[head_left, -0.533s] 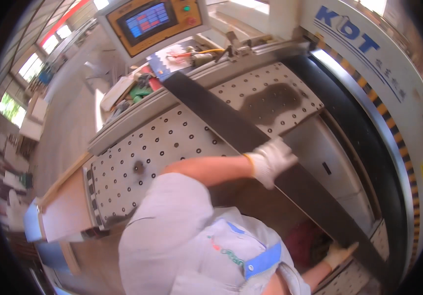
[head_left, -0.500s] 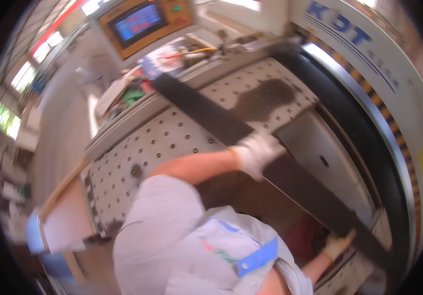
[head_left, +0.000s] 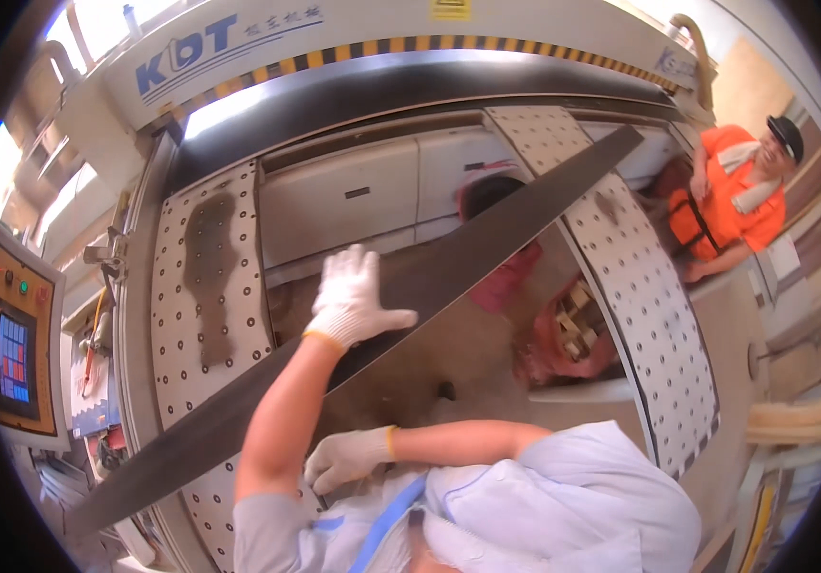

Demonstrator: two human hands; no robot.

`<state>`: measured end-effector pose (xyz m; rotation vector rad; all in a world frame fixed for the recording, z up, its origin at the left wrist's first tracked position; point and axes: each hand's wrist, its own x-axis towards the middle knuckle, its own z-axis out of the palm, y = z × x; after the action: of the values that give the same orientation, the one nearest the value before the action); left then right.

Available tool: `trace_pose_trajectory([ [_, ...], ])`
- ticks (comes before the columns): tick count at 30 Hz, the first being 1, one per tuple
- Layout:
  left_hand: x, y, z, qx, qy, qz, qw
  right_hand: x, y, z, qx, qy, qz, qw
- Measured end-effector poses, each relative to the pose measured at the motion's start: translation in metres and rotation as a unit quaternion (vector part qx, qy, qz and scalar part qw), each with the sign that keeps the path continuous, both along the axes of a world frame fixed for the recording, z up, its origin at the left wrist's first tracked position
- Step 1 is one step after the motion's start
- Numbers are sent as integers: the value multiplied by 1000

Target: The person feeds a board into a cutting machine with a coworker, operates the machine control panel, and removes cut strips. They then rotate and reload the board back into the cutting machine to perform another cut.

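A long dark board (head_left: 487, 246) lies diagonally across two pale perforated machine tables, its near end at lower left and its far end at upper right. My left hand (head_left: 348, 291), in a white knitted glove, rests on the board with fingers spread and thumb out. Below the board, close to my body, is my right hand (head_left: 346, 458), also gloved. Its fingers are loosely bent, and nothing shows in them. The left perforated table (head_left: 172, 315) has a dark stain; the right perforated table (head_left: 654, 325) passes under the board's far end.
A large machine beam (head_left: 353, 29) with black-and-yellow striping spans the back. A control panel (head_left: 19, 325) stands left. Another person (head_left: 740, 191) in orange is at right. Wood blocks (head_left: 578, 320) fill a reddish container between the tables. Pink cloth (head_left: 515, 277) shows partly behind the board.
My view has swung right, bringing the person in orange into sight. My right hand has come off the board and drawn in near my body. My left hand's fingers have spread out on the board.
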<state>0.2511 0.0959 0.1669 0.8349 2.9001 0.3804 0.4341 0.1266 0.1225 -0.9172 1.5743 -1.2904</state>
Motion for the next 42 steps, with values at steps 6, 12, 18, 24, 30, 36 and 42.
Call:
trace_pose_trajectory([
  [6, 84, 105, -42, -5, 19, -89, 996, 53, 178, -46, 27, 125, -527, 840],
  [12, 237, 57, -24, -74, 19, -2, 997, 165, 400, -42, -138, 119, -761, 623],
  [18, 480, -39, -10, -112, -42, 42, 992, 281, 657, -49, 311, 407, -711, 482],
  [24, 701, -151, 49, -154, -70, 15, 985, 410, 769, -58, 622, 221, -552, 510],
  [30, 834, -294, -13, -201, -17, 80, 976, 542, 606, 34, 605, 126, -445, 648],
  [36, 908, -375, -56, -206, 213, 194, 935, 597, 615, 66, 562, 356, -618, 418],
  [42, 965, -425, -86, -139, 255, 238, 927, 700, 628, 15, 602, 258, -423, 626],
])
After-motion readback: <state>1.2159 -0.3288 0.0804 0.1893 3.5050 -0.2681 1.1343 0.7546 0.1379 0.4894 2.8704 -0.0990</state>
